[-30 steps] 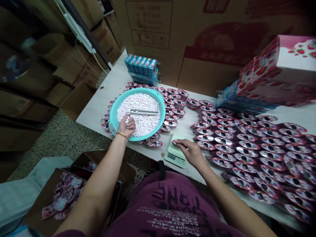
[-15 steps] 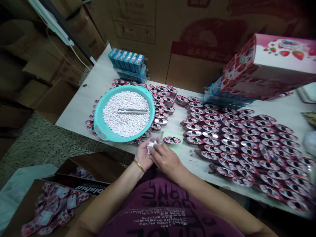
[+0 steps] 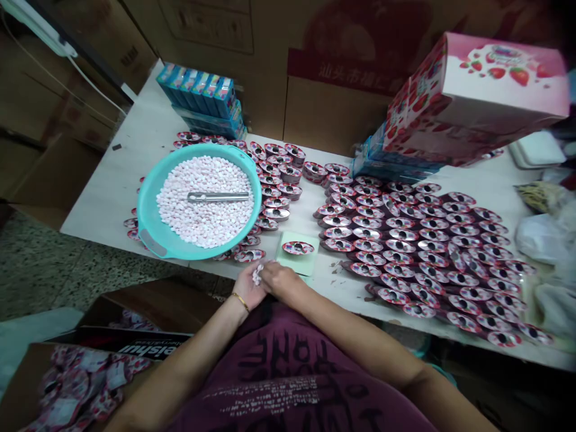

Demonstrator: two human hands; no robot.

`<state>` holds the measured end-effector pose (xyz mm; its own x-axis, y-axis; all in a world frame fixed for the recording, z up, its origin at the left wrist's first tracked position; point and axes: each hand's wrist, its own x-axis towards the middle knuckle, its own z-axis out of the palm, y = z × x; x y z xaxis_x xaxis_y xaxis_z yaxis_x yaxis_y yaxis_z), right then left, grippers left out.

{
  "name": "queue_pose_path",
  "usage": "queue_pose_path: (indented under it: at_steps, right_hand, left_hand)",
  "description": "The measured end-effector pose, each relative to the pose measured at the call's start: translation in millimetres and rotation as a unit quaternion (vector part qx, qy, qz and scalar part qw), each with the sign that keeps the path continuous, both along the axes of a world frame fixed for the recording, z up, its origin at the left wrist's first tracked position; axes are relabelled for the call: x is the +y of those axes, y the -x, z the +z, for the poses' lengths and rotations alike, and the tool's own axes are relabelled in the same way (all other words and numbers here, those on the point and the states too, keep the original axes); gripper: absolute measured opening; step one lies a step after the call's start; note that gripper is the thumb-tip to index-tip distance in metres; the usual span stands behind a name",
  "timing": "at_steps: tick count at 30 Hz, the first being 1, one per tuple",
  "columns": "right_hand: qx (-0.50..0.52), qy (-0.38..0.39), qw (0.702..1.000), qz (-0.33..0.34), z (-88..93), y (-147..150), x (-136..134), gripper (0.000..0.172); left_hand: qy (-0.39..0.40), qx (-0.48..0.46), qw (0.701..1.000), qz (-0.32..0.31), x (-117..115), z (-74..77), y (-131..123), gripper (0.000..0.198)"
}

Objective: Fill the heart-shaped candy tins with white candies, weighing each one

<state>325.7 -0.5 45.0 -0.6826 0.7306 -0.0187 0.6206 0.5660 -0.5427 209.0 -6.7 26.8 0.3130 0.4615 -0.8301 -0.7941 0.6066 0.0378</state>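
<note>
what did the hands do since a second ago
The left hand left the teal basin with a handful of candies and drew back to the table edge. The right hand let go of the cup on the scale and met it there. Basin, metal scoop and cup stayed put.

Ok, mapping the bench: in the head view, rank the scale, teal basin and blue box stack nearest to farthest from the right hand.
1. Scale, just ahead of the right hand.
2. Teal basin, ahead-left.
3. Blue box stack, far back-left.
</note>
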Motion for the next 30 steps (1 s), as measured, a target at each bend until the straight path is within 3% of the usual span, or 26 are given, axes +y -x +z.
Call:
queue_pose_path:
  at_steps: [3,6,13,19,26,30]
  right_hand:
    - [0.106,0.040,0.985,-0.128,-4.1,-31,12,0.014]
    - [0.117,0.035,0.970,-0.208,-11.8,-59,24,0.016]
    - [-0.007,0.008,0.981,-0.195,-27.0,-79,32,0.021]
    - [0.044,0.025,0.976,-0.213,-23.6,-80,33,0.021]
    - [0.141,0.032,0.949,-0.279,-12.0,-87,33,0.014]
    - [0.139,0.043,0.950,-0.275,-12.3,-86,32,0.015]
  left_hand:
    - [-0.024,0.000,1.000,0.009,11,-4.0,-8,0.017]
    - [-0.034,0.001,0.999,0.007,16,-6.5,-11,0.016]
    - [-0.029,0.007,1.000,0.008,12,3.0,-2,0.015]
    - [-0.017,0.018,0.999,0.031,5,8.7,12,0.017]
    - [0.010,0.051,0.997,0.064,0,10.3,38,0.019]
    - [0.016,0.056,0.996,0.065,-3,8.5,46,0.019]
